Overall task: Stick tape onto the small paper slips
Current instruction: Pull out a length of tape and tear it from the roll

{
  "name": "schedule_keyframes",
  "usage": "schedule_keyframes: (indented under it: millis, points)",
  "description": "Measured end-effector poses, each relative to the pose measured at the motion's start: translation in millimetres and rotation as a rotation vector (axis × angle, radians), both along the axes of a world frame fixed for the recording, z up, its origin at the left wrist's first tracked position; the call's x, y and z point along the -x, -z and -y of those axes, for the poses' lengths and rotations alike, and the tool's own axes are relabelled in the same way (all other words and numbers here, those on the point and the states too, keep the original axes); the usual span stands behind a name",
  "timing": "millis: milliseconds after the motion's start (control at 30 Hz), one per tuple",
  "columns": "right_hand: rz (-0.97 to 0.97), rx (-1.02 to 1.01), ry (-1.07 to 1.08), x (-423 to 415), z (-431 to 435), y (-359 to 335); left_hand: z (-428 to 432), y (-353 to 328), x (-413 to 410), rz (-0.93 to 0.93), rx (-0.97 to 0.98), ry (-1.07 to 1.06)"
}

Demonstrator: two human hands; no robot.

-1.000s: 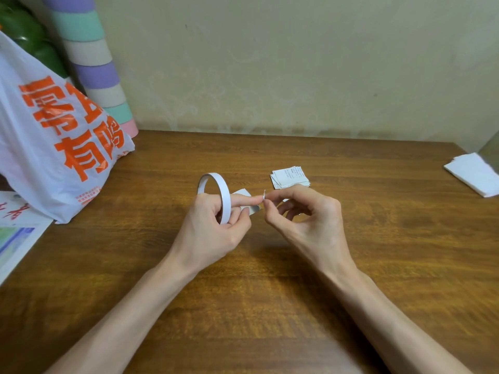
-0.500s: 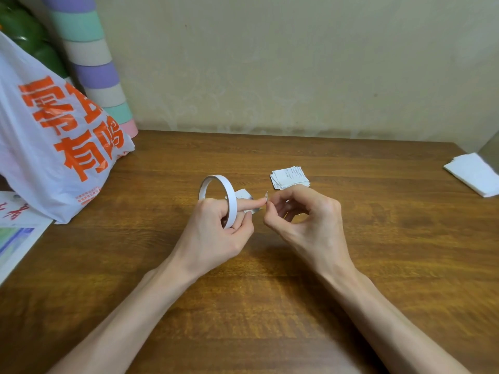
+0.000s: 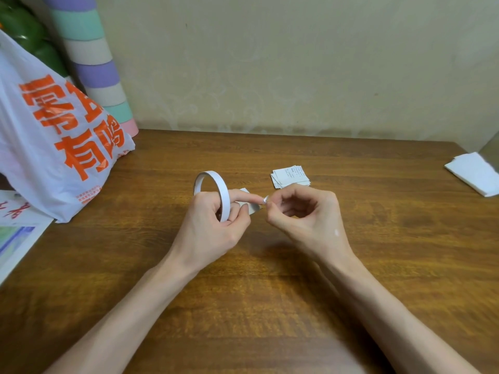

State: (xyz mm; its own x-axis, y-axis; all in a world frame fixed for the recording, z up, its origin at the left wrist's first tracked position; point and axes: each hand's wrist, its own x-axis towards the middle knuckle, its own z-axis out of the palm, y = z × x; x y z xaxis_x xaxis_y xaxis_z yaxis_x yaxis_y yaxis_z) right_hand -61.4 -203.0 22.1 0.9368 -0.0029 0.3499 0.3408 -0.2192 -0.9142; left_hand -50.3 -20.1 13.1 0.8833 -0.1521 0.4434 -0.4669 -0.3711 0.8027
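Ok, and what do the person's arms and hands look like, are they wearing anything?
The left forearm and right forearm are bare to the picture's bottom edge: no sleeves, no watch, no bracelet in view. The left hand and the right hand wear no gloves, and no ring shows. The only mark is a small white speck on the back of the right hand.

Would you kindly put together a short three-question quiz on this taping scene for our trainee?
1. True or false: the tape roll lies flat on the table.
2. The stack of paper slips lies: A) beyond the right hand; B) under the left hand; C) at the table's near edge.
3. Which hand holds the tape roll?
Key: 1 false; 2 A; 3 the left hand.
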Motion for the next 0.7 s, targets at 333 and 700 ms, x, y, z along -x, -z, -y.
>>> schedule_keyframes:
  millis: [333,700]
  points:
    - [0.045,0.181,0.007,-1,0,10,0,1,1,0.052,-0.139,-0.059]
    - [0.320,0.339,0.105,-3,2,14,0,-5,-1,-0.133,-0.009,-0.017]
